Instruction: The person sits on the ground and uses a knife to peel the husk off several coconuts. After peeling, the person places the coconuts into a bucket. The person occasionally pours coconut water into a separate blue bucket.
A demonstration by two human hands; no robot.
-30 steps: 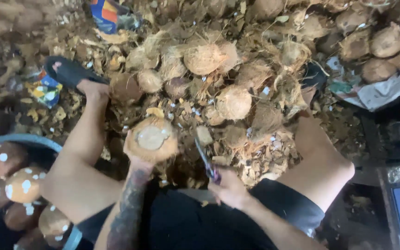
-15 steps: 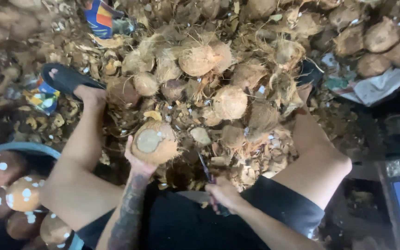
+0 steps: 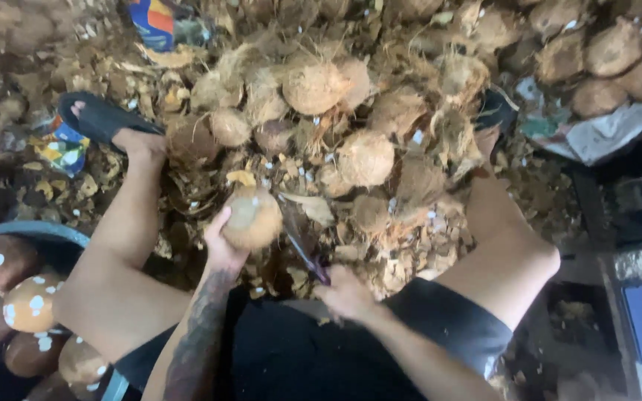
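Just left of the frame's centre, the left hand [image 3: 221, 249] cups a round, partly husked coconut [image 3: 253, 217] from below and behind, fingers wrapped on its near side, so its grip is closed on the fruit. The right hand [image 3: 345, 293], lower and right of centre, is clenched around the handle of a dark-bladed knife [image 3: 302, 241], whose blade slants up and to the left, ending just beside the coconut's right side; whether the edge touches the shell cannot be told. Beyond both hands, a heap of fibrous husks and unpeeled coconuts [image 3: 365, 157] fills the middle and upper frame on the ground. At the lower left, a blue tub [image 3: 31, 229] holds several brown peeled coconuts [image 3: 31, 304] with pale spots. The person's bare knees spread to either side, and a dark sandal [image 3: 102, 119] on the foot shows at the upper left.
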